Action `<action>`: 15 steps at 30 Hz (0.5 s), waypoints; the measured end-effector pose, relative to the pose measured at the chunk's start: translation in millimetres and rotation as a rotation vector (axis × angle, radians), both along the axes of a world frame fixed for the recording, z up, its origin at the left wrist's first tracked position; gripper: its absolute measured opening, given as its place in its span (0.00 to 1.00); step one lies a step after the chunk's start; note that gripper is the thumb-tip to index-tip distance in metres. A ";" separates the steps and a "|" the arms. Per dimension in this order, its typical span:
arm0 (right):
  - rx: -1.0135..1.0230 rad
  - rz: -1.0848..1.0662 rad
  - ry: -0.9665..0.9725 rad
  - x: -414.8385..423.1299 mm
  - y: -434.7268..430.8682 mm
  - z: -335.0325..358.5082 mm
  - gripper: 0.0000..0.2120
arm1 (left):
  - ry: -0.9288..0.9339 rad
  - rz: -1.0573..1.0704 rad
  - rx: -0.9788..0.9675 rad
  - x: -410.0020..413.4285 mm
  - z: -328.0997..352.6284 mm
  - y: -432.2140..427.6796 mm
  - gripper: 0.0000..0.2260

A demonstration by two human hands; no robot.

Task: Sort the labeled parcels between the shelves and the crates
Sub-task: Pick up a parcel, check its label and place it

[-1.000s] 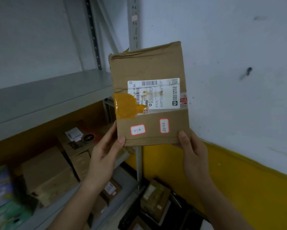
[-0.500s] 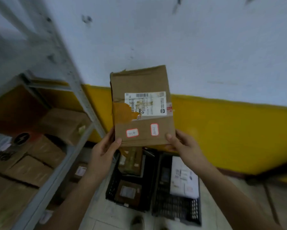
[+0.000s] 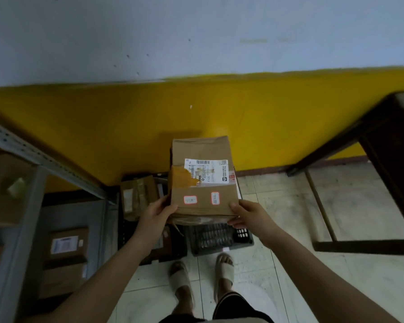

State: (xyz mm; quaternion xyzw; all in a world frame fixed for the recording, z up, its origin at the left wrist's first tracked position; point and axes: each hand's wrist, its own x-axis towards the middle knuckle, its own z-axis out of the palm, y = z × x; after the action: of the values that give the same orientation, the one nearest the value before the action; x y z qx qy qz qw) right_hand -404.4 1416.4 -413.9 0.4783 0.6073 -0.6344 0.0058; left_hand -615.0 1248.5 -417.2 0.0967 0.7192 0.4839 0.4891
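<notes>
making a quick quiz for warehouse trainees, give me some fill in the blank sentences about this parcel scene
1. The left hand and right hand grip the cardboard parcel above a ___ plastic crate.
2. The two small stickers on the parcel have ___ borders.
3. The lower wall band is painted ___.
4. The metal shelf stands on the person's ___ side.
Missing words: black; red; yellow; left.

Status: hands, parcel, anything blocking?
Both gripping: left hand and right hand, each on a lower corner of the cardboard parcel. Parcel label-up over the black crate. No obstruction visible between them.
</notes>
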 end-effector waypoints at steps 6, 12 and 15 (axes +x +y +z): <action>0.066 0.055 -0.094 11.8 11.6 -70.9 0.14 | -0.139 -0.059 -0.144 20.8 -70.9 7.0 0.13; 0.078 0.235 -0.136 12.7 42.8 -161.6 0.11 | -0.327 -0.077 -0.341 58.3 -165.5 8.9 0.17; 0.026 0.270 -0.171 19.0 43.1 -217.8 0.12 | -0.312 -0.032 -0.419 83.0 -209.5 4.6 0.18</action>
State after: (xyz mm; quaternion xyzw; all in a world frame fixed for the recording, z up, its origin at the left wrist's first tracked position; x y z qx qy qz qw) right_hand -385.5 1459.5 -631.7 0.4446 0.6714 -0.5770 0.1363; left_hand -532.0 1253.1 -626.7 -0.0711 0.7180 0.3259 0.6109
